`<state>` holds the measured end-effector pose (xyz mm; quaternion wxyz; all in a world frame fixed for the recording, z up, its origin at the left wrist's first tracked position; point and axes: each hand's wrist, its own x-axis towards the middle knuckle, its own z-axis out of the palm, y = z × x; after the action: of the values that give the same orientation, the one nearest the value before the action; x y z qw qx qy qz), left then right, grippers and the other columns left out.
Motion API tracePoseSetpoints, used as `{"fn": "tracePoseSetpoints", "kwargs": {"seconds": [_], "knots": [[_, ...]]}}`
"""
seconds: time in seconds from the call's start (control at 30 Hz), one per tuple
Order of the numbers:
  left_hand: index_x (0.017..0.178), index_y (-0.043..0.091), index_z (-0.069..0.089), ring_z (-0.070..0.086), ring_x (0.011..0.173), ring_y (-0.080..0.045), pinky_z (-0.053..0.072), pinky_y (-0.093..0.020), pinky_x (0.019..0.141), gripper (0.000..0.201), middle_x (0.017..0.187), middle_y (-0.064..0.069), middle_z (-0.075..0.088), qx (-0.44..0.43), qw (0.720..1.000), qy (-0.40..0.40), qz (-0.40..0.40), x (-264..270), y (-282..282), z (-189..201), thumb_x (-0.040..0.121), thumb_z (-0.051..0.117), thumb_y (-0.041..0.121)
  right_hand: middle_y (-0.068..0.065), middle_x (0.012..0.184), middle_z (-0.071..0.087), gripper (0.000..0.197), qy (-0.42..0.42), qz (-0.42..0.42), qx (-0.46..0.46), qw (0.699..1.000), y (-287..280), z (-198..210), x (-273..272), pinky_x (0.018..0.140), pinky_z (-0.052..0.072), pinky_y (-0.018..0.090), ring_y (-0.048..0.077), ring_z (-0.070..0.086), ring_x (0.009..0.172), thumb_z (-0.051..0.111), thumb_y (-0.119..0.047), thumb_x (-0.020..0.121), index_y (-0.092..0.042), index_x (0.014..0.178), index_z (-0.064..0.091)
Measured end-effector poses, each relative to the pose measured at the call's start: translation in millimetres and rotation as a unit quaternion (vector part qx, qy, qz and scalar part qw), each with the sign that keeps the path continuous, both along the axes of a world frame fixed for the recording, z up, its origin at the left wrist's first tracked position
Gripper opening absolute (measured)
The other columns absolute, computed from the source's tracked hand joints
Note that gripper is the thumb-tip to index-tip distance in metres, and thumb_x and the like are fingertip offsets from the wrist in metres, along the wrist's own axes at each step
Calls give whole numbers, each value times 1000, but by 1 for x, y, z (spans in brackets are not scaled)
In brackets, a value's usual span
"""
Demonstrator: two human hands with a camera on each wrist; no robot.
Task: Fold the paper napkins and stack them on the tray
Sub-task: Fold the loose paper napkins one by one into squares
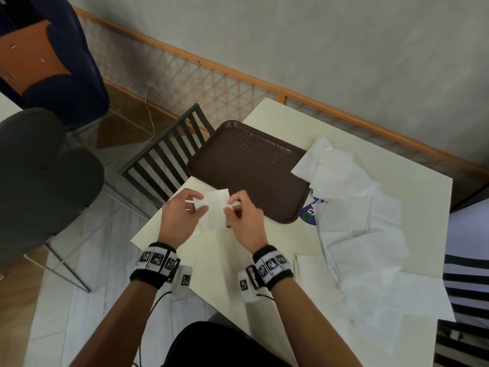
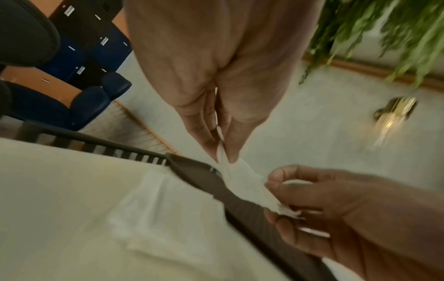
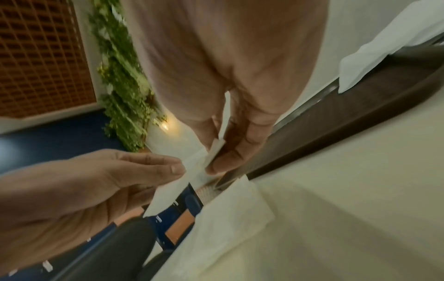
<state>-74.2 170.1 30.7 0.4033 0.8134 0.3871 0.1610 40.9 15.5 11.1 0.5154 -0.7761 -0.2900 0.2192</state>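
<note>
Both hands hold one white napkin point(image 1: 214, 207) above the table's near-left corner, just in front of the brown tray point(image 1: 251, 165), which has nothing on it. My left hand point(image 1: 199, 203) pinches the napkin's left edge between thumb and fingers. My right hand point(image 1: 230, 204) pinches its right edge. The napkin's lower part droops towards the table top. In the left wrist view my left hand point(image 2: 222, 152) pinches the napkin point(image 2: 247, 186) and my right hand point(image 2: 276, 199) grips the other end over the tray rim point(image 2: 242, 207). From the right wrist, my right hand point(image 3: 213, 157) and left hand point(image 3: 177, 169) pinch the same sheet point(image 3: 168, 190).
A loose heap of unfolded white napkins point(image 1: 349, 213) covers the table's right half and overlaps the tray's right corner. A purple label point(image 1: 312, 211) peeks out beneath it. A slatted chair back point(image 1: 169, 154) stands against the table's left edge, with grey padded chairs point(image 1: 39, 168) beyond it.
</note>
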Motion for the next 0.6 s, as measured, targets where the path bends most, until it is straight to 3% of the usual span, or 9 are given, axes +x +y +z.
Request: {"fn": "tracePoseSetpoints", "kwargs": {"seconds": [0.07, 0.13, 0.23, 0.33, 0.4, 0.47, 0.53, 0.6], "knots": [[101, 26, 70, 71, 75, -20, 61, -47, 90, 19, 80, 0, 71, 19, 999, 28, 10, 6, 16, -24, 92, 85, 17, 1, 87, 74, 9, -13, 14, -44, 999, 23, -16, 1, 71, 55, 23, 11, 69, 71, 66, -12, 106, -20, 106, 63], [107, 19, 73, 70, 84, -23, 58, -49, 97, 18, 90, -4, 71, 44, 996, 82, 0, 11, 27, -47, 93, 81, 10, 6, 93, 73, 9, -20, 13, -94, 995, 42, -30, 1, 78, 58, 33, 19, 69, 79, 63, -10, 104, -19, 104, 66], [121, 10, 73, 63, 121, -34, 44, -40, 113, 24, 128, -15, 64, 57, 986, 152, -27, 16, 31, -73, 98, 71, 4, 12, 111, 72, 15, -35, 48, -187, 981, 53, -39, -2, 96, 61, 43, 31, 71, 102, 61, -15, 103, -18, 116, 68], [130, 12, 70, 42, 144, -39, 32, -43, 120, 33, 149, -14, 49, 97, 980, 169, -41, 18, 22, -78, 98, 69, 6, 13, 120, 67, 25, -61, 76, -201, 975, 38, -29, -1, 101, 56, 44, 33, 65, 112, 60, -20, 105, -18, 129, 63], [131, 17, 69, 33, 146, -42, 33, -51, 118, 38, 154, -15, 44, 143, 977, 157, -32, 16, 7, -72, 94, 74, 11, 11, 115, 65, 21, -77, 84, -186, 976, 14, -20, 7, 98, 57, 47, 33, 65, 106, 59, -17, 103, -19, 124, 64], [127, 18, 72, 38, 141, -43, 37, -50, 111, 37, 151, -15, 48, 157, 981, 111, -26, 13, -16, -66, 91, 78, 11, 8, 108, 65, 20, -97, 91, -189, 973, -23, -14, 20, 93, 59, 49, 32, 67, 98, 58, -12, 98, -20, 113, 67], [119, 20, 74, 48, 135, -37, 32, -39, 109, 32, 141, -10, 58, 150, 985, 73, -50, 10, -42, -67, 89, 80, 11, 5, 106, 67, 26, -116, 97, -227, 962, -68, -11, 37, 91, 60, 49, 32, 69, 97, 54, -10, 92, -24, 110, 68], [113, 24, 73, 57, 127, -28, 27, -25, 106, 27, 129, -2, 66, 129, 986, 52, -89, 7, -70, -68, 90, 80, 12, 3, 117, 64, 37, -131, 131, -320, 929, -118, -10, 54, 95, 58, 47, 33, 66, 109, 56, -4, 90, -27, 117, 65]]}}
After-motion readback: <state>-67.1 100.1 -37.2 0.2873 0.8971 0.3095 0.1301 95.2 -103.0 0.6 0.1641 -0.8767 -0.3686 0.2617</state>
